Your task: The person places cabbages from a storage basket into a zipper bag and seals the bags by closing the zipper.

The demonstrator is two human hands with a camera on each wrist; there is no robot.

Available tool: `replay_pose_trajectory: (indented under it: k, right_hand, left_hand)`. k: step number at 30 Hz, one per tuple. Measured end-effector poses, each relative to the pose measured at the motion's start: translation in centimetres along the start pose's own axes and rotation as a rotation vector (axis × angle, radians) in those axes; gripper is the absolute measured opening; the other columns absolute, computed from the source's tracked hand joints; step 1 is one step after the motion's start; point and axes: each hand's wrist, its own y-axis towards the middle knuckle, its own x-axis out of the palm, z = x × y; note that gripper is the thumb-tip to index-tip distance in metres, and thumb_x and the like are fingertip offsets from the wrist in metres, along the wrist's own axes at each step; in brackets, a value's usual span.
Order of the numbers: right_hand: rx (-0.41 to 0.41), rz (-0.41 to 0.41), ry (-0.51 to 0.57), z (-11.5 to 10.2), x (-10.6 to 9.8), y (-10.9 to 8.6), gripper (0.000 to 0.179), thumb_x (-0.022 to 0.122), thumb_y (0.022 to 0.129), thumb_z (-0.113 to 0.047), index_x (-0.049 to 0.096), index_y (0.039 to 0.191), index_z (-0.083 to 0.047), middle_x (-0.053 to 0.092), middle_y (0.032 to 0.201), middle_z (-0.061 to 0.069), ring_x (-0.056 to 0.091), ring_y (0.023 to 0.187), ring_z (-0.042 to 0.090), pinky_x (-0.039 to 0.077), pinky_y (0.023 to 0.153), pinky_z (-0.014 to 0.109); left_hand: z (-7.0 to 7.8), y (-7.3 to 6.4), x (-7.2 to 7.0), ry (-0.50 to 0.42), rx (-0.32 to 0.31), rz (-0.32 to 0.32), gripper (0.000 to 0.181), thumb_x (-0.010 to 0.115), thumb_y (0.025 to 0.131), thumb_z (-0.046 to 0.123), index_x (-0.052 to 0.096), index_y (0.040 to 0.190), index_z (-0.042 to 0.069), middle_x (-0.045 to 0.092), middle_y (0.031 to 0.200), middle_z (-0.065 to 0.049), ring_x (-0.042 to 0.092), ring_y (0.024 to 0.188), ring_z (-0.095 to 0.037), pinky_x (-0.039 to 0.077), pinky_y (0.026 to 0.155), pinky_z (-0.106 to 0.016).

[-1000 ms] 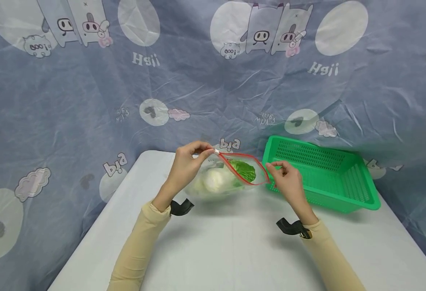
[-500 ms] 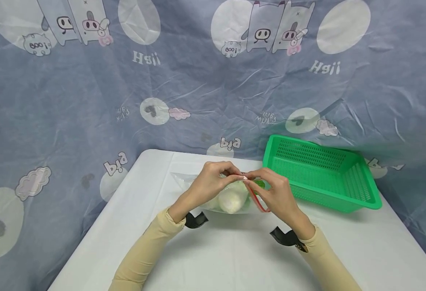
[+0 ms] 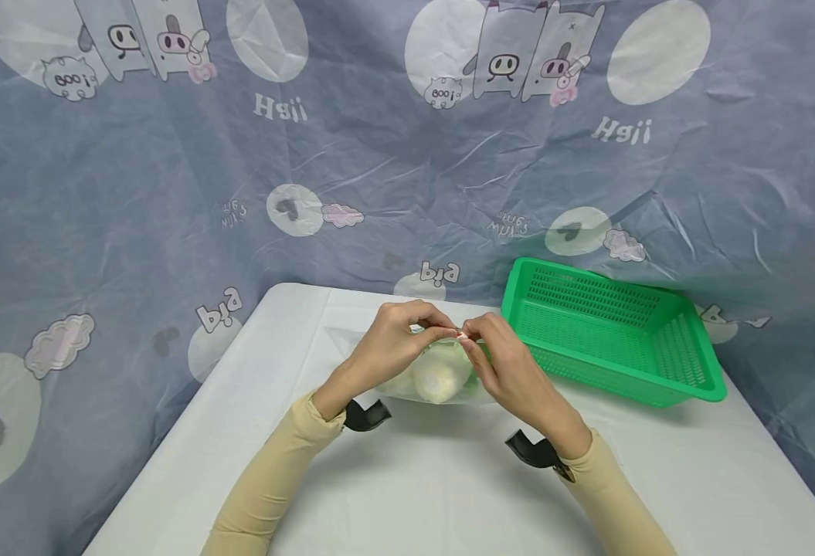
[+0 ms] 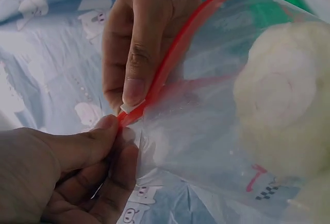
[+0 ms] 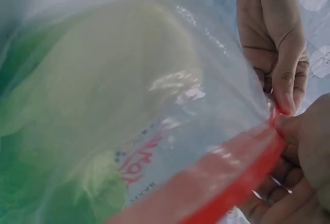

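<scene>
A clear zip bag (image 3: 393, 386) with a red zip strip (image 4: 178, 46) holds a pale, rounded cabbage-like vegetable (image 3: 438, 378) and green leaves (image 5: 31, 172). At the bag's top corner, my left hand (image 3: 396, 344) pinches the end of the red strip between thumb and finger. Right beside it, my right hand (image 3: 514, 371) grips the small white slider (image 4: 131, 106) on that strip, thumb on top. In the left wrist view the two sets of fingertips nearly meet. Beyond the slider the strip's edges stand apart in the left wrist view.
A green slotted basket (image 3: 616, 371) stands at the back right of the white table (image 3: 407, 479). A blue-grey printed curtain (image 3: 379, 154) hangs behind the table. Black wrist mounts (image 3: 368, 417) jut inward from both wrists.
My right hand has left the bag's right end and come left to the slider at my left hand. The left hand and bag corner have moved right and toward me, then slightly back left.
</scene>
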Motion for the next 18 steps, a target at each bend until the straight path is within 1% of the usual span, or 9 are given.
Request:
replay_pose_trajectory:
  k: [4, 7, 11, 15, 18]
  right_hand:
    - [0.014, -0.035, -0.024, -0.1, -0.3, 0.1, 0.008, 0.055, 0.097, -0.007, 0.054, 0.104, -0.004, 0.048, 0.091, 0.000, 0.043, 0.083, 0.009, 0.036, 0.071, 0.017]
    - [0.017, -0.032, -0.008, 0.0, -0.6, -0.2, 0.010, 0.056, 0.097, -0.006, 0.056, 0.106, -0.005, 0.048, 0.090, -0.001, 0.041, 0.080, 0.007, 0.034, 0.068, 0.014]
    - [-0.029, 0.012, 0.005, 0.1, -0.8, -0.4, 0.012, 0.053, 0.099, -0.012, 0.062, 0.104, -0.004, 0.054, 0.091, -0.001, 0.045, 0.080, 0.008, 0.038, 0.072, 0.017]
    - [-0.091, 0.042, -0.030, 0.0, -1.1, -0.1, 0.021, 0.050, 0.101, -0.020, 0.065, 0.098, -0.005, 0.058, 0.090, 0.000, 0.049, 0.079, 0.012, 0.039, 0.075, 0.022]
    - [-0.123, 0.044, -0.044, -0.1, -1.3, 0.1, 0.022, 0.051, 0.101, -0.020, 0.066, 0.096, -0.006, 0.060, 0.089, -0.001, 0.051, 0.079, 0.013, 0.038, 0.075, 0.021]
  left_hand:
    - [0.1, -0.2, 0.2, 0.014, 0.034, 0.052, 0.004, 0.075, 0.083, 0.012, 0.074, 0.087, 0.011, 0.073, 0.083, 0.004, 0.066, 0.078, -0.002, 0.053, 0.071, -0.019]
    - [0.2, -0.3, 0.7, 0.039, 0.069, 0.075, 0.004, 0.074, 0.084, 0.011, 0.074, 0.088, 0.010, 0.073, 0.084, 0.003, 0.066, 0.079, -0.002, 0.053, 0.072, -0.017]
    - [0.4, -0.3, 1.0, 0.038, 0.101, 0.087, 0.004, 0.074, 0.084, 0.010, 0.074, 0.088, 0.010, 0.072, 0.083, 0.002, 0.066, 0.078, -0.003, 0.053, 0.072, -0.017]
    - [0.6, -0.4, 0.7, -0.001, 0.095, 0.087, 0.005, 0.075, 0.083, 0.009, 0.074, 0.088, 0.010, 0.072, 0.083, 0.002, 0.066, 0.077, -0.004, 0.053, 0.070, -0.019]
    - [0.7, -0.4, 0.4, -0.013, 0.098, 0.083, 0.004, 0.075, 0.083, 0.009, 0.074, 0.088, 0.010, 0.072, 0.082, 0.002, 0.066, 0.077, -0.004, 0.054, 0.070, -0.019]
